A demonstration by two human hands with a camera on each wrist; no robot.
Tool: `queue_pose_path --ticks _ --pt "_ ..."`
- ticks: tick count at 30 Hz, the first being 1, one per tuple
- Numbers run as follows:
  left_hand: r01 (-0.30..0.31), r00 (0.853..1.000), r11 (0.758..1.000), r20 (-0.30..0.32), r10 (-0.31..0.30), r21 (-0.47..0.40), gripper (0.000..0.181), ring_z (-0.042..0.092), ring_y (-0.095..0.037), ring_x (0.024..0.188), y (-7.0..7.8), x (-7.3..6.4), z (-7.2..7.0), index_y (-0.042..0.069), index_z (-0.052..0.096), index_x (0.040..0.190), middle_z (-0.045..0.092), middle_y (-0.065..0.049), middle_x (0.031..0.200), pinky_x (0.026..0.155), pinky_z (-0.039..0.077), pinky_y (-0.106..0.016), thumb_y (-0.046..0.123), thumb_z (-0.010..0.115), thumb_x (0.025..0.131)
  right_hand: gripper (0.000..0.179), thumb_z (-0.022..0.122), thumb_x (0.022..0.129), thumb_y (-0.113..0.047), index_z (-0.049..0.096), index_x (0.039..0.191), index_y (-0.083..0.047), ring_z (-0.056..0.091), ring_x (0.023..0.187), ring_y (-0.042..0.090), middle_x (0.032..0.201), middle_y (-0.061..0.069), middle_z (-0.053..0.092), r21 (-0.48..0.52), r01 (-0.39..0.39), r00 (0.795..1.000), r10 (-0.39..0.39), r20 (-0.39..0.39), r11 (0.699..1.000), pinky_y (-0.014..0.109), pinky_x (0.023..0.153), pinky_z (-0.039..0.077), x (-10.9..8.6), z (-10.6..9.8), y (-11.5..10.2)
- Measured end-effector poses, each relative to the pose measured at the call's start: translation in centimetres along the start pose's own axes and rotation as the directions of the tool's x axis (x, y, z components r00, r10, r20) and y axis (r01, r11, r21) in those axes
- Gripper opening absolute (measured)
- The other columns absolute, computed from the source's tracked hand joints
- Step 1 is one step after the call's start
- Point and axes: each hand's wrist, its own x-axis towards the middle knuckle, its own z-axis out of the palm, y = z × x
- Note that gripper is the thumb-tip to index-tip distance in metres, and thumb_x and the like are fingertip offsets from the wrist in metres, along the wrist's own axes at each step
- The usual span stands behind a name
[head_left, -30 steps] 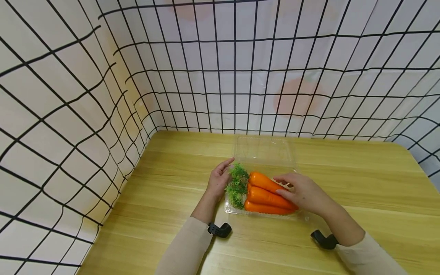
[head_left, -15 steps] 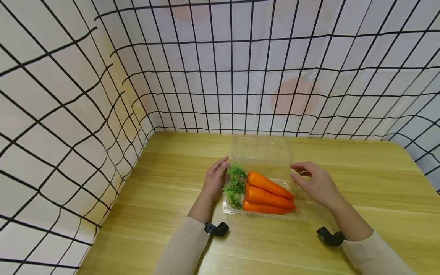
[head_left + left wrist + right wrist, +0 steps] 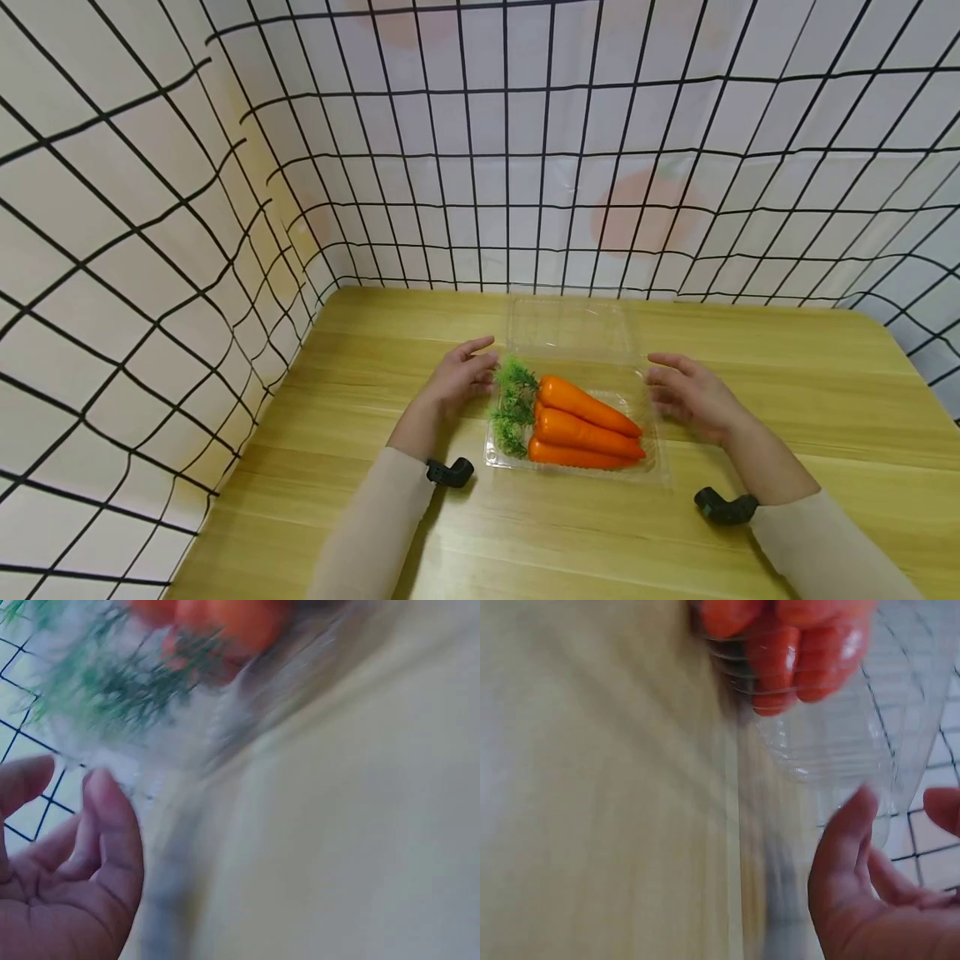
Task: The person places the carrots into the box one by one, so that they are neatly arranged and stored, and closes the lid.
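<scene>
Several orange carrots (image 3: 587,427) with leafy green tops (image 3: 513,408) lie side by side in a clear plastic clamshell box (image 3: 573,470), tops to the left and tips to the right. Its transparent lid (image 3: 570,325) is folded back behind it. My left hand (image 3: 456,377) is beside the box's left side, fingers loosely bent and holding nothing. At the right side, my right hand (image 3: 692,395) has loosely bent fingers near the box wall and likewise holds nothing. In the right wrist view the carrot tips (image 3: 780,667) show through the ribbed wall.
The box sits on a wood-grain table (image 3: 525,542). Behind and to the left stands a black wire grid (image 3: 510,200) in front of a pale sheet. Both wrists wear black camera mounts (image 3: 450,473).
My right hand has let go of the carrots and moved right to beside the box. The left hand has shifted slightly left, off the box's edge. The carrots stay in place.
</scene>
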Motion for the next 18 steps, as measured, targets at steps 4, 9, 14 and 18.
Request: queue_pose_path --ticks 4,9,14,18 --pt "0.069 0.988 0.990 0.128 -0.084 0.121 0.057 0.062 -0.012 0.078 1.6 0.3 -0.6 0.018 0.043 0.156 0.062 -0.004 0.106 0.074 0.061 -0.027 0.021 0.062 0.103 0.031 0.045 0.110 -0.020 0.049 0.141 -0.021 0.067 0.089 0.009 0.107 -0.003 0.067 0.293 -0.076 0.985 0.027 0.170 0.953 0.023 0.080 0.059 0.3 -1.0 0.7" --pt "0.110 0.968 0.977 0.204 -0.147 0.182 0.059 0.061 -0.013 0.073 2.7 0.4 -0.8 0.016 0.040 0.157 0.058 -0.005 0.099 0.072 0.061 -0.027 0.016 0.062 0.102 0.034 0.041 0.111 -0.012 0.049 0.141 -0.025 0.066 0.086 0.009 0.103 -0.001 0.068 0.384 -0.082 0.964 -0.024 0.263 0.920 0.024 0.076 0.059 0.6 -1.2 1.1" --pt "0.114 0.958 0.974 0.237 -0.160 0.195 0.061 0.059 -0.015 0.071 2.9 0.3 -0.7 0.015 0.037 0.159 0.055 -0.006 0.096 0.071 0.061 -0.027 0.013 0.060 0.103 0.038 0.037 0.111 -0.010 0.046 0.145 -0.027 0.063 0.081 0.008 0.099 -0.002 0.067 0.418 -0.057 0.952 -0.077 0.297 0.907 0.023 0.071 0.057 1.1 -1.0 1.3" --pt "0.103 0.957 0.976 0.247 -0.149 0.190 0.062 0.059 -0.016 0.072 2.8 0.3 -0.7 0.015 0.034 0.160 0.053 -0.006 0.098 0.071 0.061 -0.028 0.012 0.059 0.103 0.040 0.037 0.111 -0.010 0.043 0.148 -0.026 0.063 0.080 0.008 0.097 -0.002 0.066 0.425 -0.037 0.949 -0.102 0.300 0.904 0.021 0.069 0.057 1.2 -0.9 1.4"
